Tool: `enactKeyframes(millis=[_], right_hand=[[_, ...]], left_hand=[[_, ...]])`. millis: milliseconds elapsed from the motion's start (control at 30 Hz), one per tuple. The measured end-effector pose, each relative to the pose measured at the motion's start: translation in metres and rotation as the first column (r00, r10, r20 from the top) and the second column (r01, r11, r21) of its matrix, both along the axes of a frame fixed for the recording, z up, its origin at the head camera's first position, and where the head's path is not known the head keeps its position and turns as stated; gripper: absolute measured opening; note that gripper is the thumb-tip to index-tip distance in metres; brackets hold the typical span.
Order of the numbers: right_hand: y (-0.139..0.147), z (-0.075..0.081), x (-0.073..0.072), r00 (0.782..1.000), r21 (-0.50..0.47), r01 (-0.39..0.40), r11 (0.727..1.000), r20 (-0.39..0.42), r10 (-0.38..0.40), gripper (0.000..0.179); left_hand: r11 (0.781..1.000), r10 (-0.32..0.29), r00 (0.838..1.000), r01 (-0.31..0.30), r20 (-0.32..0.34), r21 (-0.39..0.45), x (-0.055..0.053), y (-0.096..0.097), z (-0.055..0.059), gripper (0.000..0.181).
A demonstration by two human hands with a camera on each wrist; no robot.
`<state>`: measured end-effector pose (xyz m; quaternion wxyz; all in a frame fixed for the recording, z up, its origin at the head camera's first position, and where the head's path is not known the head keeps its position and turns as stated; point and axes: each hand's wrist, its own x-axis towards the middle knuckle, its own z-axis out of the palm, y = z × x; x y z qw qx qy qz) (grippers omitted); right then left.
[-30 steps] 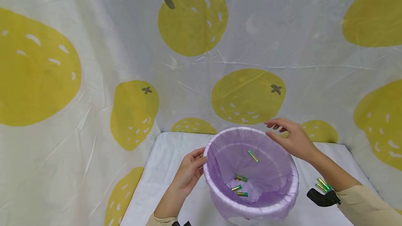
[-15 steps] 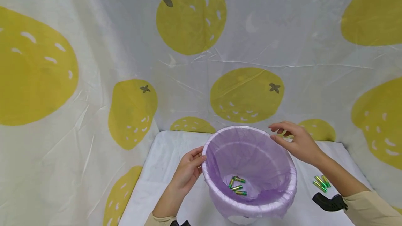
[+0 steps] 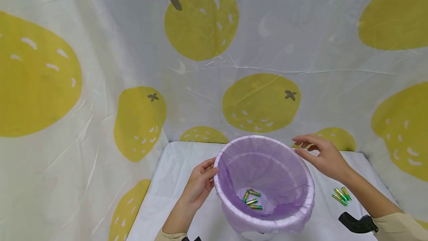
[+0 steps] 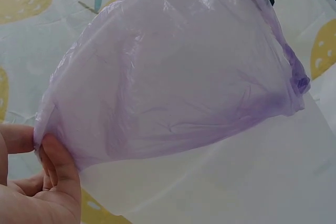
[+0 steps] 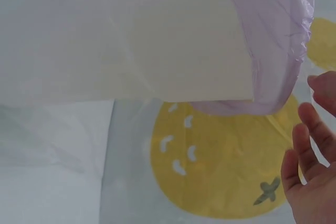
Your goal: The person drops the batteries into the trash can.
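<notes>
A bin (image 3: 264, 222) lined with a thin purple bag stands tilted toward me on the white table in the head view. My left hand (image 3: 200, 181) pinches its rim at the left, thumb on the near side; the left wrist view shows the fingers on the purple bag (image 4: 173, 87). Several green-and-gold batteries (image 3: 252, 202) lie at the bottom of the bin. My right hand (image 3: 326, 157) hovers just off the right far rim with its fingers loosely bent and nothing in them. In the right wrist view that hand (image 5: 317, 156) is apart from the bag's edge.
Several more batteries (image 3: 341, 195) lie on the white table (image 3: 182, 159) right of the bin, beside my right forearm. A curtain (image 3: 200, 84) with yellow fruit prints hangs behind and to the left. Black wrist mounts (image 3: 357, 223) sit by the sleeves.
A battery that was in mid-air inside the bin now lies at the bottom with the others. My right hand has drifted right, away from the rim. The left hand keeps its hold.
</notes>
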<state>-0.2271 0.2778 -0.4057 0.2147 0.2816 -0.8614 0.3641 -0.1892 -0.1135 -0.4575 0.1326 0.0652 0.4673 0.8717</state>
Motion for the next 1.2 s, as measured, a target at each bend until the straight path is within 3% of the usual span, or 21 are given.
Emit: enactKeyframes(millis=[367,900,1200], right_hand=[[0.016,-0.007,0.01,0.997,-0.037,0.034,0.999,0.072,-0.032,0.039],[0.043,-0.029,0.015,0.994,-0.037,0.097,0.995,0.062,-0.095,0.035],[0.063,-0.044,0.014,0.982,-0.038,0.172,0.984,0.081,-0.169,0.033]], left_hand=[[0.999,-0.029,0.999,0.029,-0.026,-0.017,0.0,-0.003,-0.002,0.048],[0.998,-0.063,0.997,0.062,-0.041,-0.02,0.0,-0.004,-0.003,0.047],[0.998,-0.048,0.998,0.046,-0.04,-0.037,0.0,-0.004,0.0,0.048]])
